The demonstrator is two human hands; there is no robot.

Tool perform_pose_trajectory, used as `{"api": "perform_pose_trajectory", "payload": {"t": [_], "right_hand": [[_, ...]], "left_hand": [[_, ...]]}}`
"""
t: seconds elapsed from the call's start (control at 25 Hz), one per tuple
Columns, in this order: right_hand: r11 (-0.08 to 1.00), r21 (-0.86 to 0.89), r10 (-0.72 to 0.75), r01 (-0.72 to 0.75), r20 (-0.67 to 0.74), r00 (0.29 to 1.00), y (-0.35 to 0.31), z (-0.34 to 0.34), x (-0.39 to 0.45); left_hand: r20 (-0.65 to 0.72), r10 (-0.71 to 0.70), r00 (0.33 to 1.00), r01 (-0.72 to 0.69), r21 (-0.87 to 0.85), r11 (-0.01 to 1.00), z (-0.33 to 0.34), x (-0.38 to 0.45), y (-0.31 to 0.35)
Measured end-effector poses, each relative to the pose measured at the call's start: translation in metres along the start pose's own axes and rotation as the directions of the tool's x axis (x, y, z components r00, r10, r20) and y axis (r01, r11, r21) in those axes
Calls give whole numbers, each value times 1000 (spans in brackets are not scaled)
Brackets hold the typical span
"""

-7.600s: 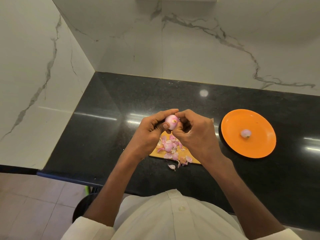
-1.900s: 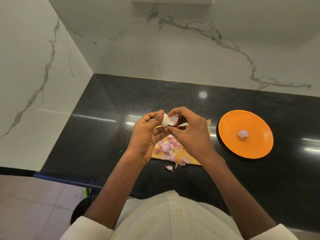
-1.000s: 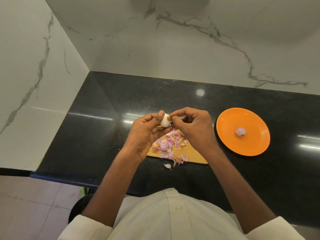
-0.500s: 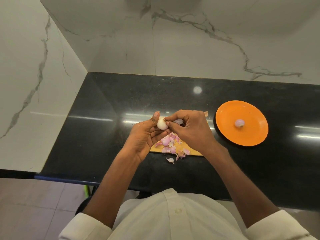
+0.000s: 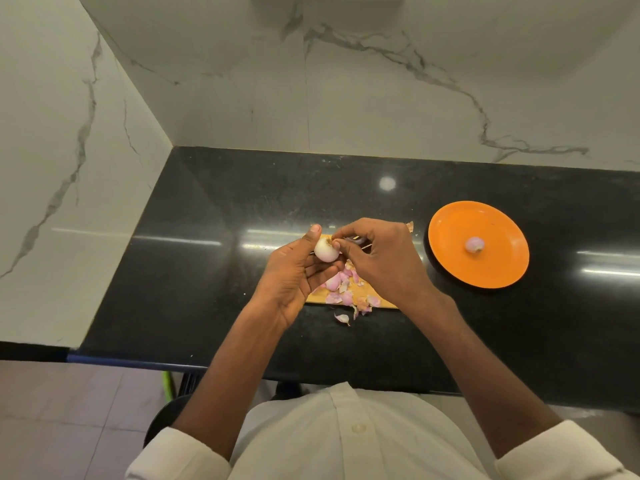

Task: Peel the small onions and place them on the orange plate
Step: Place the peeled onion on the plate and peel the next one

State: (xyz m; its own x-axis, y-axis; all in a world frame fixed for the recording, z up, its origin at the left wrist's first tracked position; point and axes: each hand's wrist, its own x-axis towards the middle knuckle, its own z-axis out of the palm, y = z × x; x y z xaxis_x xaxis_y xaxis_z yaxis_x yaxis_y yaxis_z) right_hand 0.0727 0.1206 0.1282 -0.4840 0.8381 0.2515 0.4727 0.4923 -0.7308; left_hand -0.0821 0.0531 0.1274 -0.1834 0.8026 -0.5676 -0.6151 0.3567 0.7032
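small onion pinched in both hands above the cutting board.
your left hand holds the pale, mostly peeled onion between thumb and curled fingers. your right hand pinches its top end with its fingertips. loose pink skins lie on the wooden cutting board below. one peeled onion rests on the orange plate, well apart to your right on the black counter.

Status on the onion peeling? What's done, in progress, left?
Done: one peeled onion sits on the orange plate; loose peels cover the cutting board. In hand: the left hand holds a pale, mostly peeled onion while the right hand picks at its top. Left: finish it and plate it. No unpeeled onions are clearly visible.
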Motion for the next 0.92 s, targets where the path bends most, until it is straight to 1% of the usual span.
{"api": "perform_pose_trajectory", "payload": {"t": [0.08, 0.16, 0.28, 0.4, 0.52, 0.56, 0.6, 0.64, 0.72, 0.76, 0.84, 0.92], "right_hand": [[998, 29, 52, -51, -16, 999, -4, 2, -2], [994, 56, 99, -99, 0, 995, -5, 2, -3], [994, 53, 96, -97, 24, 995, -4, -3, -1], [997, 34, 74, -76, 55, 996, -6, -5, 4], [986, 102, 129, -129, 9, 992, -7, 1, 5], [985, 100, 146, -144, -7, 989, -7, 6, 4], [978, 123, 172, -169, -14, 985, -7, 11, 3], [958, 193, 219, -212, -13, 976, -6, 15, 3], [868, 386, 333, -311, 11, 943, -3, 17, 4], [837, 431, 362, -337, 24, 932, -1, 17, 3], [869, 372, 349, -326, 5, 937, 3, 15, 2], [925, 278, 274, -260, -10, 962, 3, 14, 1]], "left_hand": [[-13, 9, 1000, -10, -31, 999, 0, 1, -1], [-4, 4, 1000, -5, -47, 999, -1, 1, 0], [22, 9, 1000, -8, -39, 999, -1, 1, -2], [19, 49, 999, -48, -71, 996, -1, 0, -4], [17, 99, 995, -96, -124, 988, 2, 2, -3], [3, 112, 994, -111, -127, 986, 3, 4, -3], [-11, 117, 993, -117, -134, 984, 4, 5, -4], [-25, 115, 993, -117, -149, 982, 5, 6, -5], [-55, 104, 993, -112, -185, 976, 6, 7, -7], [-68, 99, 993, -111, -195, 975, 5, 8, -7], [-86, 98, 991, -114, -199, 973, 3, 12, -7], [-93, 114, 989, -128, -175, 976, 2, 15, -8]]}}
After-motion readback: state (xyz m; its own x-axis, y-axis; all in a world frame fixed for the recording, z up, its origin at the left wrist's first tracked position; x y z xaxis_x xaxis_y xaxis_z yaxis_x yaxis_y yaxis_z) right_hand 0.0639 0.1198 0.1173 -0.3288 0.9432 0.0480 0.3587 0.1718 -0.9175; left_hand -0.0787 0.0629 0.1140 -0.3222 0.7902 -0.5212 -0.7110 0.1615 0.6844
